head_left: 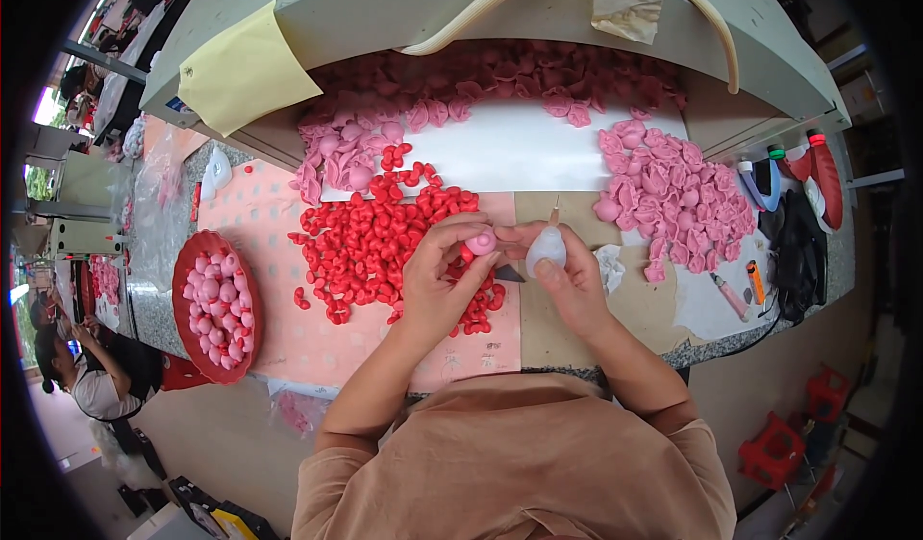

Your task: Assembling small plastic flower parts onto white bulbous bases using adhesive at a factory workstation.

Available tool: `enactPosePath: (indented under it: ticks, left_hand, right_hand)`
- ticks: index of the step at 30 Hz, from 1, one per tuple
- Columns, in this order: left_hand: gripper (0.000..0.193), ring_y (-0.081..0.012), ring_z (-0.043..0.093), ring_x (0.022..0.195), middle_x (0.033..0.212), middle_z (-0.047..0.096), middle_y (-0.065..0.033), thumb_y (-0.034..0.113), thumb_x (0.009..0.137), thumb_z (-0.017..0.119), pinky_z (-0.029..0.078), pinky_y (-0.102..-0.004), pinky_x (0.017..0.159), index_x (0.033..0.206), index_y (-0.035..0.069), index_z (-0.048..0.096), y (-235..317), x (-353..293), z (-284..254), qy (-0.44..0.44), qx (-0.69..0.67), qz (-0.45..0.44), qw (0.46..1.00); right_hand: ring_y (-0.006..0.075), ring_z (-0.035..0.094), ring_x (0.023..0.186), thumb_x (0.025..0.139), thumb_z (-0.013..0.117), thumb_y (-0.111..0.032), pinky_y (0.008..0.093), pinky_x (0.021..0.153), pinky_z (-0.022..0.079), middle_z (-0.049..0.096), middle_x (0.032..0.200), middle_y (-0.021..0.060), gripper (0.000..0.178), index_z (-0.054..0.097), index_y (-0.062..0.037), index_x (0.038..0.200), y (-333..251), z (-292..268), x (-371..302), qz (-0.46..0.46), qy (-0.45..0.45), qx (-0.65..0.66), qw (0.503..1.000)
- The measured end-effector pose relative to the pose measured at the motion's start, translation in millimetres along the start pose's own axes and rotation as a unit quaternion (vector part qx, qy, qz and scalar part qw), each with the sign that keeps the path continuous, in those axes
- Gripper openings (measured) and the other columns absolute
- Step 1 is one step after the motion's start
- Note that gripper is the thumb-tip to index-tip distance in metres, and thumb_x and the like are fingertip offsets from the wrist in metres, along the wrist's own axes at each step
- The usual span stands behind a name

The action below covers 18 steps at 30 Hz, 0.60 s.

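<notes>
Bright and evenly lit around the white sheet [519, 155], with pale glare on it; dim and shadowed just behind. Overexposed at the window [46, 107] far to its left, bowed and black-rimmed farthest from it.

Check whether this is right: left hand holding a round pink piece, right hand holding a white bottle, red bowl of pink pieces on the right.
One thing is wrong: the head view shows the red bowl on the left, not the right. The left hand does hold a round pink piece, and the right hand a white bottle.
</notes>
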<state>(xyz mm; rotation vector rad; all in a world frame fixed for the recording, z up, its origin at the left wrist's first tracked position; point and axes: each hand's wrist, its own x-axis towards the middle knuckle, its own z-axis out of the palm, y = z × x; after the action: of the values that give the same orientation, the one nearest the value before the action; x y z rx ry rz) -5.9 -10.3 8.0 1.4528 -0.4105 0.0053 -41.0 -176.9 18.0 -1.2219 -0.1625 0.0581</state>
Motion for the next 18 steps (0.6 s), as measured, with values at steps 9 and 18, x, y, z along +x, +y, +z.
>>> enactPosePath:
  ticks: [9,18]
  left_hand:
    - [0.033,-0.0208,0.057,0.1,0.111,0.054,-0.0135,-0.008,0.076,0.066,0.049,-0.0287,0.08,0.105,0.001,0.053,-2.7,-0.3,-3.1,0.007,0.103,0.037,0.994]
    - [0.034,-0.0173,0.056,0.103,0.119,0.052,-0.0149,-0.006,0.082,0.06,0.051,-0.0282,0.083,0.113,0.002,0.048,6.2,3.8,-7.8,-0.009,-0.062,-0.074,0.995]
  right_hand:
    - [0.0232,0.054,0.111,0.092,0.051,-0.027,0.0382,0.094,0.044,0.053,0.123,0.0169,0.043,0.045,0.0043,0.121,1.4,0.9,-0.3,0.013,-0.002,-0.006,1.0]
    - [0.0245,0.054,0.11,0.093,0.05,-0.026,0.0381,0.093,0.044,0.054,0.121,0.0174,0.041,0.045,0.0044,0.119,-1.5,1.8,0.9,0.005,0.011,-0.011,1.0]
